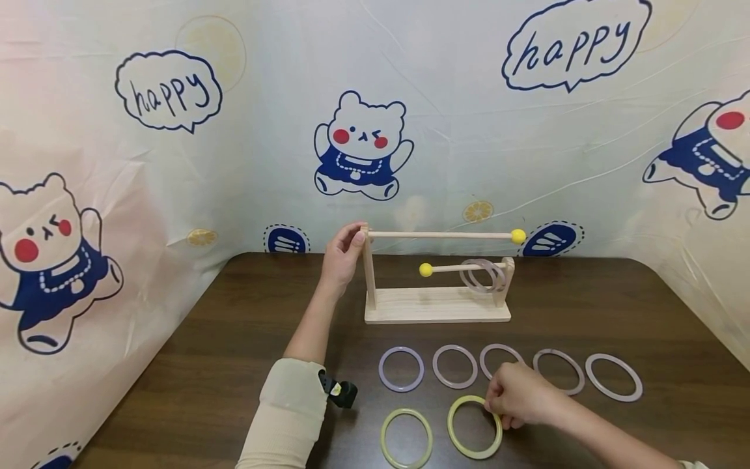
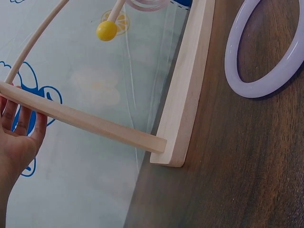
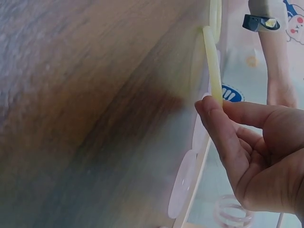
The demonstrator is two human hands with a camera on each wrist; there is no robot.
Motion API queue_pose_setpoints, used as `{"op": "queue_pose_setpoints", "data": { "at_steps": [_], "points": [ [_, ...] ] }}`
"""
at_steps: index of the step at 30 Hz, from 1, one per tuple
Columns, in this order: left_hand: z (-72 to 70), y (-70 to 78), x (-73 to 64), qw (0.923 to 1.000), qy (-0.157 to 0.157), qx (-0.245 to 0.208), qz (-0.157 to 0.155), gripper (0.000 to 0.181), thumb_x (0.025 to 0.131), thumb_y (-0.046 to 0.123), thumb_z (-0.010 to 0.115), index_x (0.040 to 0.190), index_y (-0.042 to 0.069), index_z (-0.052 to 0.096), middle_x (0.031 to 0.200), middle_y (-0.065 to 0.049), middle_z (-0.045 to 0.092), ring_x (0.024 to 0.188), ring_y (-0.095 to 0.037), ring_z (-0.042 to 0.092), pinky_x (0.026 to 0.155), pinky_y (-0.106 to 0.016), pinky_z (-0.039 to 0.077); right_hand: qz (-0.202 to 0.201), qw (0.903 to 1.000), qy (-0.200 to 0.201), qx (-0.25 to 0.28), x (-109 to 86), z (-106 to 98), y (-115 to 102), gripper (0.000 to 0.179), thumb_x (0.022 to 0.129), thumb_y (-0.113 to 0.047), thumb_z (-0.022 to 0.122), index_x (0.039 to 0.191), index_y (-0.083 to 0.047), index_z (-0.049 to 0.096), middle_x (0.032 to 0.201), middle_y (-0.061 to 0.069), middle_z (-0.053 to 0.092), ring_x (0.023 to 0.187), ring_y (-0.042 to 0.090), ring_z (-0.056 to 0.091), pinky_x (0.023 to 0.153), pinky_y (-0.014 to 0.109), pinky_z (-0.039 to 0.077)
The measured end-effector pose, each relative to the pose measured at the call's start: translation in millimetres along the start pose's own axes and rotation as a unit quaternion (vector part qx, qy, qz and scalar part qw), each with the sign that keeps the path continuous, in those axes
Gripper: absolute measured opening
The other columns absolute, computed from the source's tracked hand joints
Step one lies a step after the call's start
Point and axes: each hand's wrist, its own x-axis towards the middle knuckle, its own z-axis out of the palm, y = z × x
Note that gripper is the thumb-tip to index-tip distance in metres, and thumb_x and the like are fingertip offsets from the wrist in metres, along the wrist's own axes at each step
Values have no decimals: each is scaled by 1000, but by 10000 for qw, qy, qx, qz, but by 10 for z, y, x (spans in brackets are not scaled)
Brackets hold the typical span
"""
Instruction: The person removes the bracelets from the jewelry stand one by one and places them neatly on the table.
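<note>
A pale wooden stand (image 1: 436,306) with two yellow-knobbed rods is upright on the table. My left hand (image 1: 342,254) grips the top of its taller left post (image 2: 80,118); the left wrist view shows fingers behind the wood. Several translucent pinkish bangles (image 1: 482,277) hang on the lower rod near the right post. Nearer to me, my right hand (image 1: 524,394) pinches the right edge of a yellow-green bangle (image 1: 450,426) between thumb and fingers. That bangle (image 3: 213,64) looks slightly raised from the table in the right wrist view.
Another yellow-green bangle (image 1: 383,443) lies left of the pinched one. Behind them is a row with a lavender bangle (image 1: 382,370), several pale pinkish bangles (image 1: 436,370) and a whitish bangle (image 1: 615,395). The dark wooden table (image 1: 234,339) ends at a printed cloth backdrop (image 1: 263,163).
</note>
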Motion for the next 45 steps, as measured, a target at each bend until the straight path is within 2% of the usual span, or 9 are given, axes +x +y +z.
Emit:
{"op": "queue_pose_setpoints", "data": {
  "at_steps": [6, 10, 13, 20, 26, 30, 32, 39, 45],
  "points": [
    [-11, 5, -14, 9999, -56, 98, -18, 29, 96, 13, 50, 119, -5, 54, 103, -12, 61, 89, -11, 59, 78, -26, 46, -156, 9978, 212, -617, -18, 27, -23, 18, 79, -2, 66, 64, -11, 65, 47, -6, 53, 42, 8, 52, 40, 24, 44],
    [-16, 9, -23, 9998, -63, 168, -41, 29, 96, 14, 50, 119, -4, 55, 103, -11, 61, 89, -11, 58, 78, -26, 46, -393, 9861, 542, -1523, -31, 60, -26, 14, 74, -8, 72, 63, -15, 66, 52, -12, 53, 46, 2, 45, 44, 24, 39],
    [-19, 13, -25, 9998, -47, 159, -63, 30, 96, 14, 51, 119, -3, 55, 103, -11, 61, 89, -12, 58, 79, -26, 46, -463, 9793, 696, -1844, -32, 81, -27, 13, 72, -12, 74, 63, -16, 67, 57, -14, 55, 49, 1, 44, 46, 24, 38],
    [-18, 8, -19, 9998, -92, 131, -88, 31, 96, 15, 51, 120, -4, 55, 103, -9, 61, 93, -19, 59, 80, -28, 46, -571, 9789, 703, -1833, -22, 70, -18, 11, 72, -11, 74, 64, -15, 68, 57, -13, 56, 50, 0, 44, 46, 24, 39],
    [-10, 8, -15, 9999, -81, 89, -86, 29, 96, 13, 50, 119, -3, 55, 103, -11, 60, 91, -14, 58, 79, -27, 47, -668, 9833, 676, -1555, -15, 6, -32, 9, 75, -12, 73, 68, -15, 69, 59, -15, 56, 52, -1, 46, 52, 26, 44],
    [-8, 12, -12, 9999, -76, 98, -93, 29, 96, 15, 51, 119, -2, 55, 103, -10, 61, 90, -13, 58, 79, -29, 47, -597, 9865, 876, -1250, 3, -59, -69, 3, 77, -11, 71, 75, -10, 70, 61, -13, 58, 54, -1, 49, 54, 26, 46],
    [-7, 10, -9, 9999, -80, 130, -77, 30, 96, 16, 51, 119, -2, 55, 101, -9, 61, 91, -14, 58, 81, -30, 47, -544, 9866, 1045, -1133, 19, -97, -81, 7, 78, -12, 71, 80, -5, 71, 64, -10, 62, 56, 0, 53, 50, 22, 43],
    [-13, 4, -3, 9999, -85, 106, -66, 31, 96, 16, 51, 119, -3, 55, 100, -7, 61, 91, -15, 58, 82, -32, 46, -330, 9766, 1792, -1141, 73, -231, -103, 17, 79, -12, 71, 91, -2, 70, 74, -2, 68, 67, 9, 62, 55, 25, 47],
    [-14, 11, -3, 9998, -71, 145, -120, 31, 96, 16, 51, 120, -3, 55, 103, -10, 60, 92, -17, 57, 82, -31, 46, -267, 9750, 2020, -885, 123, -381, -76, 22, 80, -12, 70, 97, 2, 69, 76, 0, 69, 71, 13, 64, 60, 29, 50]
  ]
}}
